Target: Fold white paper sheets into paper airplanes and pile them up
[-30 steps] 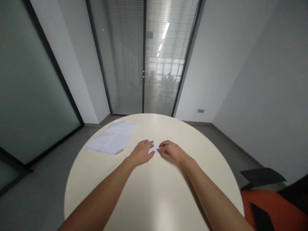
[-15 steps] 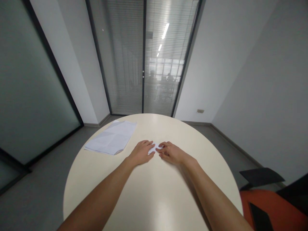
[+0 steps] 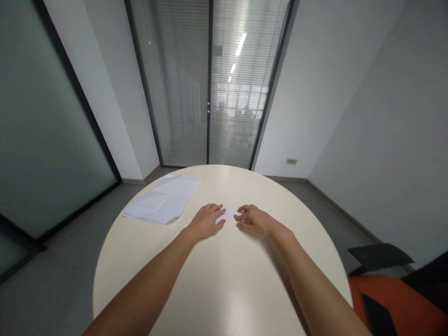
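A small piece of folded white paper (image 3: 229, 214) lies on the round table in front of me, partly covered by my fingers. My left hand (image 3: 208, 221) holds its left end down, the fingers along the far side and the thumb nearer me. At the right end, my right hand (image 3: 252, 220) has slightly bent, parted fingers, with the fingertips touching or just over the paper. Nothing shows gripped in that hand. The folds under the fingertips are too small to make out.
Larger creased white sheets (image 3: 164, 200) lie at the far left of the cream round table (image 3: 224, 289). An orange chair with black armrests (image 3: 381, 256) stands at the right. Beyond the table is a glass partition with blinds (image 3: 238, 130).
My right hand has shifted a little to the right along the paper, so more of the paper's middle shows. My left hand has stayed in place.
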Tool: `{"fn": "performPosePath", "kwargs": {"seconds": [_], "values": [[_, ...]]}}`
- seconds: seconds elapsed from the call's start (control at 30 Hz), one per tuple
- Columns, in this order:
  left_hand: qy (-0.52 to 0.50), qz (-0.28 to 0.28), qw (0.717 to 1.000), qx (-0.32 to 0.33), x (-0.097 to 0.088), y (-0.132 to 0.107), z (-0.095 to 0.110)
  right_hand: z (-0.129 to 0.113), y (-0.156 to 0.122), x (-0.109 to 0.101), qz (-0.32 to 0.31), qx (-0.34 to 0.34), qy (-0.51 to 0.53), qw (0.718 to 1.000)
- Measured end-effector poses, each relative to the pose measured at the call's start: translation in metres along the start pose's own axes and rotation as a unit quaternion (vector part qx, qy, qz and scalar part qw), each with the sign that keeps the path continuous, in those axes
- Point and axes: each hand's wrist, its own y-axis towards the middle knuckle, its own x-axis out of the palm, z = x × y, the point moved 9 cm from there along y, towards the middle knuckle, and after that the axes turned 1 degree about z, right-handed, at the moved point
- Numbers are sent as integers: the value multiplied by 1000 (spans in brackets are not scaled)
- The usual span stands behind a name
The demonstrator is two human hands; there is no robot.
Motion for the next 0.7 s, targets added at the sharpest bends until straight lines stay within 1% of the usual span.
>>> {"fn": "performPosePath", "kwargs": {"seconds": [0.17,0.37,0.5,0.7], "values": [[-10,-3,1000,-6,-1,0,-1,-20,6,3,-8,-29,-11,999],[-14,-8,1000,-3,1,1,-3,-27,11,10,-2,-46,-10,999],[-15,-8,1000,-2,1,0,-3,-23,11,12,-2,-44,-1,999],[-8,-11,1000,0,-1,0,-1,-3,5,7,-2,-21,17,1000]]}}
